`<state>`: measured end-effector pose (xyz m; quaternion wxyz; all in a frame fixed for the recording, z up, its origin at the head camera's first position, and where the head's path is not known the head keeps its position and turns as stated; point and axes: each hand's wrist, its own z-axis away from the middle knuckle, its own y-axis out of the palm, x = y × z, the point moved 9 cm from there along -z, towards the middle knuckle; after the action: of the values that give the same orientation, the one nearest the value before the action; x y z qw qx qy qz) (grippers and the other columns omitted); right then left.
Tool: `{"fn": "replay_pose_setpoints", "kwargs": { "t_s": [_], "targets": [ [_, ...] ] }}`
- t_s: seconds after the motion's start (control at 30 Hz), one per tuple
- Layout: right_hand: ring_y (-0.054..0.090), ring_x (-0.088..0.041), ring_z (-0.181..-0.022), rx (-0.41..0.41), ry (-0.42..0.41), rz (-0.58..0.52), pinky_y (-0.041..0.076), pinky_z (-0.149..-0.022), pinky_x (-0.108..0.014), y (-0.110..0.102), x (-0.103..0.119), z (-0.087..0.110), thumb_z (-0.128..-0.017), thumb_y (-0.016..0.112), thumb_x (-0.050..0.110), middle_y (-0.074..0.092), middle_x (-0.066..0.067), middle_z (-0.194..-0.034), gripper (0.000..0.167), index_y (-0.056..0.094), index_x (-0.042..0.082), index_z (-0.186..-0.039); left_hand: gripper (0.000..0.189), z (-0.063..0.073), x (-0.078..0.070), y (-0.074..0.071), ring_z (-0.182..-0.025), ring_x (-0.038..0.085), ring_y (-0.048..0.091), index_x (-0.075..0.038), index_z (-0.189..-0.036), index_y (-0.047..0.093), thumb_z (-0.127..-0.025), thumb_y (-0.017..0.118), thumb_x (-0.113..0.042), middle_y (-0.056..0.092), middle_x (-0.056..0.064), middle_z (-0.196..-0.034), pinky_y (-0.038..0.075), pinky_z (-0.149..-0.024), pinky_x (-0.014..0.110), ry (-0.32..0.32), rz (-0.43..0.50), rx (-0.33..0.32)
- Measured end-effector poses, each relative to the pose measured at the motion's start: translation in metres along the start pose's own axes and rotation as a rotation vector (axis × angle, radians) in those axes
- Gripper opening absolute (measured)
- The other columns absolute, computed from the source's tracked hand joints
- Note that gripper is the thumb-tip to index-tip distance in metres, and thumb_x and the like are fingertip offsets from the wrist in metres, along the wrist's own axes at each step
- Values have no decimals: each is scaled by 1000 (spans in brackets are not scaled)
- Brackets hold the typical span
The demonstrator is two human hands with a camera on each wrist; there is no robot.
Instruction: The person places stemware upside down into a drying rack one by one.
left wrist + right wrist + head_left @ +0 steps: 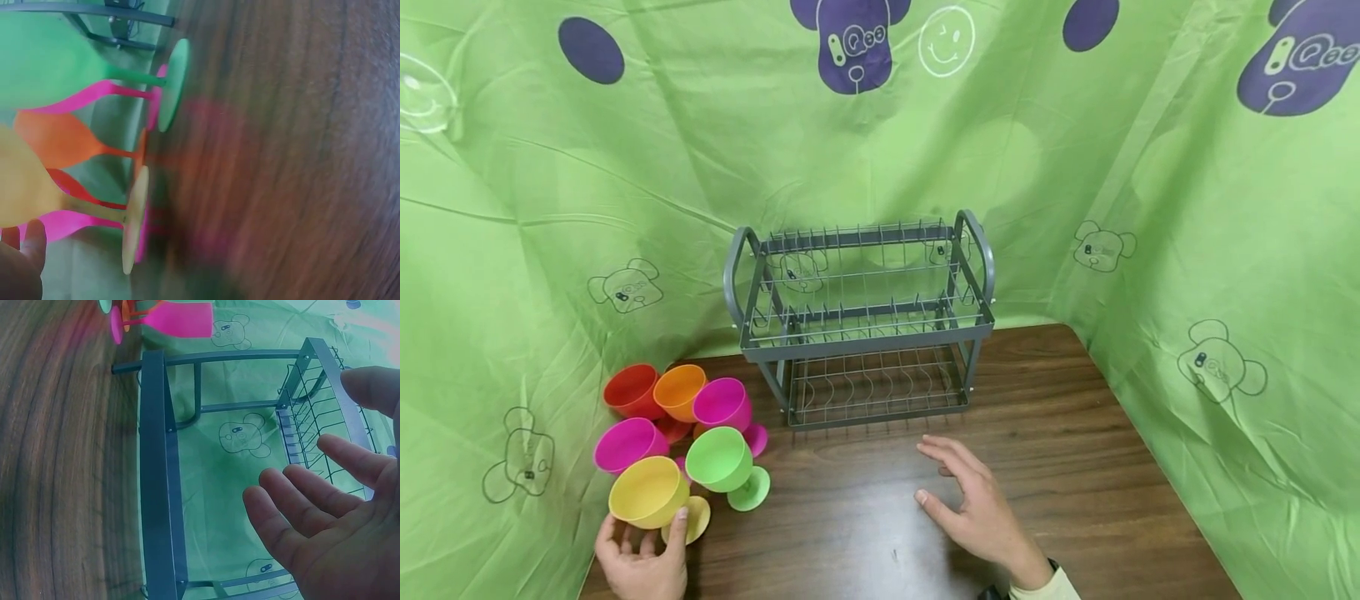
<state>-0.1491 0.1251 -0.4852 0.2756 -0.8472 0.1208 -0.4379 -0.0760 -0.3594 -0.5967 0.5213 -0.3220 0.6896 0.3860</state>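
Observation:
At the left front of the table, my left hand (643, 567) has its thumb and fingers around the underside of a yellow goblet (647, 493). In the left wrist view the fingertips (34, 247) show right at its bowl, and its round foot (135, 219) is at the tabletop. Beside it stand a green goblet (718, 460), two magenta goblets (722, 404), an orange goblet (680, 392) and a red goblet (632, 390), all upright. My right hand (973, 508) hovers over the table with fingers spread and nothing held, in front of the dish rack.
A grey two-tier dish rack (868, 340) with wire shelves stands at the back middle of the brown wooden table (1060, 467). Green printed cloth (1037, 167) hangs around the table's back and sides. The rack's left end is close to the goblets.

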Motion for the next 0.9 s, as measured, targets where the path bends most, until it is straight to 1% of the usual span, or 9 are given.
{"fn": "replay_pose_setpoints", "kwargs": {
  "t_s": [0.13,0.27,0.33,0.4,0.53,0.7,0.77,0.87,0.9],
  "targets": [
    [62,-26,-133,9,19,-4,62,-96,-42,0,-1,-2,-91,82,19,58,-4,-152,61,59,16,-148,88,2,-15,-7,-114,15,57,-4,-147,54,-69,85,21,56,2,-133,54,-87,10,68,-82,-45],
    [63,-26,-131,6,8,-1,63,-94,-44,0,-1,-3,-91,82,19,59,-4,-151,61,59,16,-147,85,11,-43,-7,-115,16,55,-1,-146,54,-69,83,22,56,3,-128,53,-89,13,132,-123,-56],
    [63,-26,-131,6,2,3,63,-94,-44,0,0,-3,-92,82,20,59,-5,-150,60,59,16,-147,86,15,-58,-5,-115,16,55,0,-147,53,-69,81,23,55,3,-131,53,-91,13,160,-138,-26],
    [63,-25,-131,9,4,1,63,-95,-43,0,0,-4,-92,82,20,59,-4,-151,60,59,16,-147,87,18,-68,-3,-115,14,55,0,-147,54,-68,82,23,52,2,-134,52,-91,11,186,-194,4],
    [63,-23,-131,11,-2,7,63,-95,-41,0,1,-5,-92,82,20,59,-4,-150,61,59,16,-148,91,19,-78,-3,-114,11,55,-1,-146,56,-63,85,22,48,-3,-135,51,-92,8,229,-279,58],
    [63,-22,-130,15,-25,-4,62,-96,-40,-2,5,-10,-90,84,20,60,-4,-149,63,58,16,-148,96,21,-92,1,-110,8,62,2,-145,57,-56,84,26,50,1,-134,52,-91,7,282,-288,153],
    [63,-22,-130,21,-25,-29,62,-96,-40,-2,6,-12,-90,84,20,60,-4,-149,64,58,16,-148,97,23,-101,5,-107,8,65,6,-144,58,-53,84,27,51,3,-134,54,-90,7,305,-288,206],
    [62,-21,-132,40,-7,-89,62,-98,-38,-2,7,-15,-91,84,21,60,-2,-149,64,58,17,-148,97,30,-114,12,-105,5,65,7,-143,59,-51,85,26,53,-2,-131,55,-88,7,335,-296,278],
    [62,-21,-132,46,-3,-110,62,-98,-37,-2,8,-16,-91,84,21,60,-2,-149,63,58,18,-148,97,33,-119,15,-104,5,65,10,-142,59,-50,84,27,54,-1,-130,55,-87,7,354,-283,301]
  ]
}}
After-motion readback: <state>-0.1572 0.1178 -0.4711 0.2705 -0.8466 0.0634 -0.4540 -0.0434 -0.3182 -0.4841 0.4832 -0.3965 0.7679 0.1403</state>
